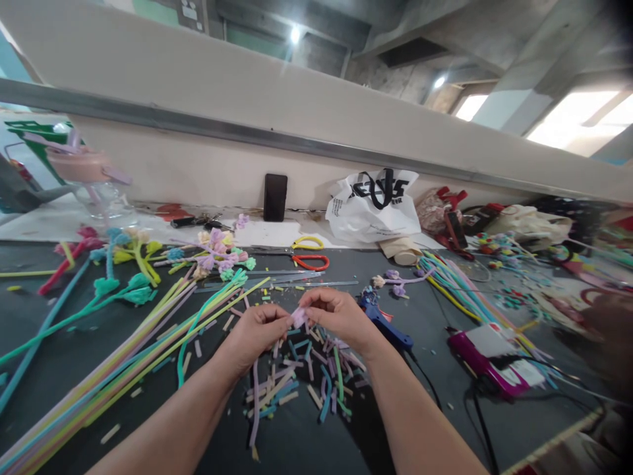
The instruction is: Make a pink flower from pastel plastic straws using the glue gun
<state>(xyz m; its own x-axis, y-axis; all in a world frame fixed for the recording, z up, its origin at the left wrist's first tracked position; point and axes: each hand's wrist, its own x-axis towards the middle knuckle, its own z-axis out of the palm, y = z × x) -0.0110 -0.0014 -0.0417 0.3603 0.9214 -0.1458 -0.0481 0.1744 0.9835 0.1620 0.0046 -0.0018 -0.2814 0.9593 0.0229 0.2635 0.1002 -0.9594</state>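
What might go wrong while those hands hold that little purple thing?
The small lilac piece might slip from the left hand and right hand and get lost among the cut pieces below. Moving sideways, the right hand might also bump the blue corded tool near its wrist.

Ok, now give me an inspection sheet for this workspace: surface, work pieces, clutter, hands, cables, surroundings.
Surface: dark tabletop, strewn with small offcuts.
Work pieces: lilac piece between the hands; short cut strips scattered below; long fuzzy stems lying to the left.
Clutter: scissors with red and yellow handles lie beyond the hands; blue tool and magenta-and-white device on the right.
Hands: left hand and right hand both pinch the lilac piece.
Cables: dark cable trails from the blue tool; black cables lie around the device.
Surroundings: dark phone upright and white bag by the partition.
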